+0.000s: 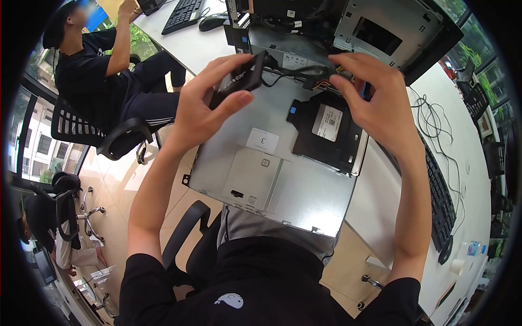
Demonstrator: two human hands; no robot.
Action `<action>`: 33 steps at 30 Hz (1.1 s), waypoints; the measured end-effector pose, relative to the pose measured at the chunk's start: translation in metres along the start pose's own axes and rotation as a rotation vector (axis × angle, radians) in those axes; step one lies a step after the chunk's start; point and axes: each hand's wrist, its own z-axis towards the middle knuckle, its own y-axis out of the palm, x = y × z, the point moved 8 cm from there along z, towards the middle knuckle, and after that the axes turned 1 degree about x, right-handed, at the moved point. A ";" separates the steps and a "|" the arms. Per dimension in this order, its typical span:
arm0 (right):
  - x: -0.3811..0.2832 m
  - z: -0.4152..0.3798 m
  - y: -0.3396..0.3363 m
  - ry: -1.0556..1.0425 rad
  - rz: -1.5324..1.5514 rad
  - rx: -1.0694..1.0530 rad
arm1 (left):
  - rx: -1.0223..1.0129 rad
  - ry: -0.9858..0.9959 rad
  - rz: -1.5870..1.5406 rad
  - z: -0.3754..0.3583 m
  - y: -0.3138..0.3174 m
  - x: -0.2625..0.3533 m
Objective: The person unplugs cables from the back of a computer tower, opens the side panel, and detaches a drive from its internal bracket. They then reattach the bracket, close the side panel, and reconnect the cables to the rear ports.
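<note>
A small black drive (242, 77) is raised above the open computer case (283, 179), pinched between the thumb and fingers of the left hand (209, 100). The right hand (375, 100) grips the cable bundle (321, 81), whose connector end its fingers hide. The case overhangs a white worktop (391, 201); a seated person (98, 70) is in the office behind.

- Your right: black keyboard (441, 198) on the white desk (380, 190), loose cables (432, 117) beside it.
- Your upper left: a second keyboard (182, 13), mouse (212, 22), seated person (92, 65) in office chair (81, 127).
</note>
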 end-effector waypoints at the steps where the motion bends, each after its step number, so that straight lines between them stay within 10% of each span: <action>1: 0.002 -0.003 0.003 -0.034 -0.042 -0.012 | 0.015 0.010 -0.025 0.000 -0.002 0.002; 9: 0.008 -0.018 0.041 -0.007 -0.285 -0.245 | 0.056 0.006 -0.203 0.002 0.001 -0.003; 33: 0.018 -0.005 0.019 0.015 0.260 -0.142 | -0.142 0.158 0.345 0.023 0.053 0.006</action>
